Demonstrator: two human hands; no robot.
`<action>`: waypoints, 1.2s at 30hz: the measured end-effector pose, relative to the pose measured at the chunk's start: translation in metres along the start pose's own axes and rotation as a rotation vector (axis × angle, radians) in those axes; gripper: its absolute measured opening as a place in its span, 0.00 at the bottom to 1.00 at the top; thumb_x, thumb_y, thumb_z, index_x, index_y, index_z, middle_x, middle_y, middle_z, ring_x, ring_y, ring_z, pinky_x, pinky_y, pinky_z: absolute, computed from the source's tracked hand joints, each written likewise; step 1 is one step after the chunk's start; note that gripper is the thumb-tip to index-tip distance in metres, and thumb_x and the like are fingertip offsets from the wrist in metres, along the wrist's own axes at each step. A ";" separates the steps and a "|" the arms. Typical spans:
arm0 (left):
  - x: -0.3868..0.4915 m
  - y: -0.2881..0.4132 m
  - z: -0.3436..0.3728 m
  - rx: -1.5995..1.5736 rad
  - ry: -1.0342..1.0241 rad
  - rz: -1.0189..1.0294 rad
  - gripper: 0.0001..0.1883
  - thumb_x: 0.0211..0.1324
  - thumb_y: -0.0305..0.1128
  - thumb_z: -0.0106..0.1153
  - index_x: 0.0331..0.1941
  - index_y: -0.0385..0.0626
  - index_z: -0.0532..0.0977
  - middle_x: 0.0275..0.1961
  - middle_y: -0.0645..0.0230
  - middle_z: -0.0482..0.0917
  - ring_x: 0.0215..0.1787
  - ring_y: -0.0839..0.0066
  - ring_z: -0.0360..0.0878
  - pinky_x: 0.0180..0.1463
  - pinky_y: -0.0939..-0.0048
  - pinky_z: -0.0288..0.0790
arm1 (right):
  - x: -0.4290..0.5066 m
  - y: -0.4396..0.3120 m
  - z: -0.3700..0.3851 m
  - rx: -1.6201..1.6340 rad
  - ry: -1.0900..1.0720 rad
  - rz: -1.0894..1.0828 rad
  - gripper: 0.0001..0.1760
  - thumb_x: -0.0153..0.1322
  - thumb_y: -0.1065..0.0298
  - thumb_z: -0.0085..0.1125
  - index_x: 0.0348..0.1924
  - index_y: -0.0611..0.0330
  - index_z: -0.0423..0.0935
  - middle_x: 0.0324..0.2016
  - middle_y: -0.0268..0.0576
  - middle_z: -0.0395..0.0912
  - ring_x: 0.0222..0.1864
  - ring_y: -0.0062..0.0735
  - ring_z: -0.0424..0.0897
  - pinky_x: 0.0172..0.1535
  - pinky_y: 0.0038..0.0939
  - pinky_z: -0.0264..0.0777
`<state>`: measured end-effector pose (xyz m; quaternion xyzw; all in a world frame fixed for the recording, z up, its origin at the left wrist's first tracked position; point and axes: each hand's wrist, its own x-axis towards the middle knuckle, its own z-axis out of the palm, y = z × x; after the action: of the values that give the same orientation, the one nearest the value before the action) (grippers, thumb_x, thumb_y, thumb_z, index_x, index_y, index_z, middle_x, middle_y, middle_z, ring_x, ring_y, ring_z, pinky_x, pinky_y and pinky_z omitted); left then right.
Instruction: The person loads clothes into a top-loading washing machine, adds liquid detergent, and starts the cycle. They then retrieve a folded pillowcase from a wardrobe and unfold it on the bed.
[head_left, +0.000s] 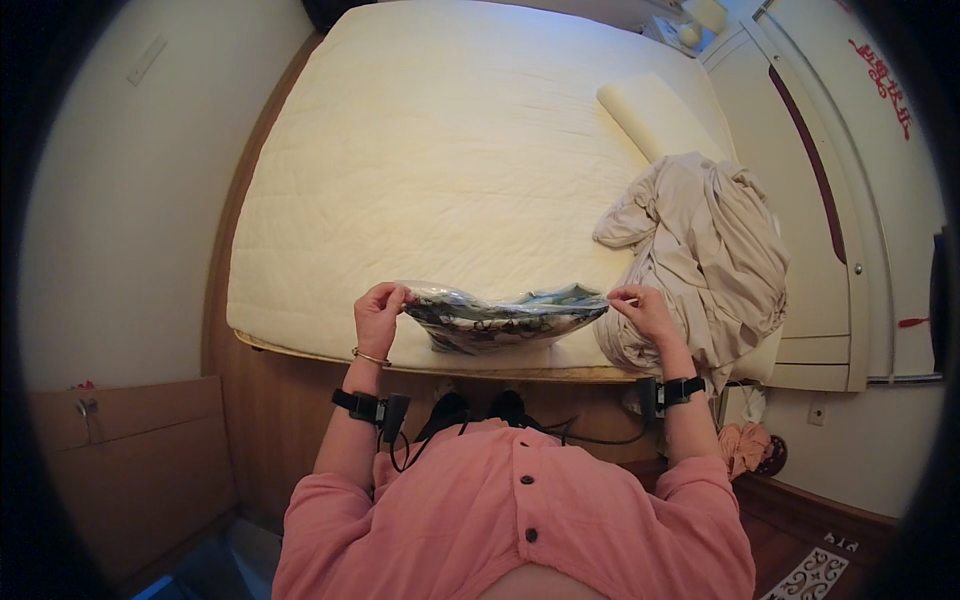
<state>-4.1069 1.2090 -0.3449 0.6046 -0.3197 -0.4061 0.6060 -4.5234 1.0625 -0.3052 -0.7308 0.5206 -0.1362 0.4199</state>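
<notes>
My left hand (381, 304) pinches the left upper corner of a clear plastic bag (495, 326), and my right hand (637, 306) pinches its right upper corner. Folded fabric with a dark, white and greenish-blue pattern shows inside it. The bag is stretched between my hands above the near edge of a cream mattress (435, 165); whether it rests on the mattress I cannot tell. Just right of my right hand lies a crumpled beige cloth (705, 240).
A cream foam pillow or roll (645, 120) lies on the mattress at the upper right. A white cabinet (802, 187) stands along the right side, a wooden board (135, 442) at the lower left. Cables hang from the wrist straps. A peach cloth (742, 448) lies low at the right.
</notes>
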 end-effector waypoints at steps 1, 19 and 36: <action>0.000 0.000 0.001 -0.048 0.003 0.012 0.06 0.61 0.28 0.54 0.33 0.37 0.77 0.30 0.68 0.82 0.33 0.81 0.79 0.36 0.81 0.73 | 0.001 0.003 0.002 0.060 0.011 0.043 0.09 0.66 0.70 0.59 0.38 0.62 0.80 0.30 0.42 0.82 0.34 0.25 0.78 0.39 0.26 0.71; -0.010 0.000 0.005 0.133 0.117 0.084 0.07 0.58 0.28 0.57 0.35 0.35 0.77 0.30 0.66 0.82 0.31 0.81 0.79 0.34 0.80 0.72 | 0.013 -0.008 -0.006 -0.036 0.191 -0.229 0.08 0.64 0.71 0.61 0.29 0.67 0.76 0.21 0.43 0.77 0.23 0.24 0.74 0.28 0.25 0.68; -0.026 0.046 0.248 0.798 -0.535 0.889 0.06 0.45 0.28 0.60 0.29 0.45 0.73 0.30 0.66 0.74 0.40 0.65 0.72 0.52 0.59 0.63 | -0.013 -0.036 0.000 0.019 0.075 -0.340 0.06 0.65 0.72 0.57 0.26 0.65 0.73 0.22 0.51 0.76 0.25 0.43 0.77 0.29 0.34 0.69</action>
<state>-4.3320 1.1114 -0.2806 0.4711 -0.8053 -0.1034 0.3446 -4.5055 1.0773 -0.2746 -0.7986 0.4038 -0.2374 0.3780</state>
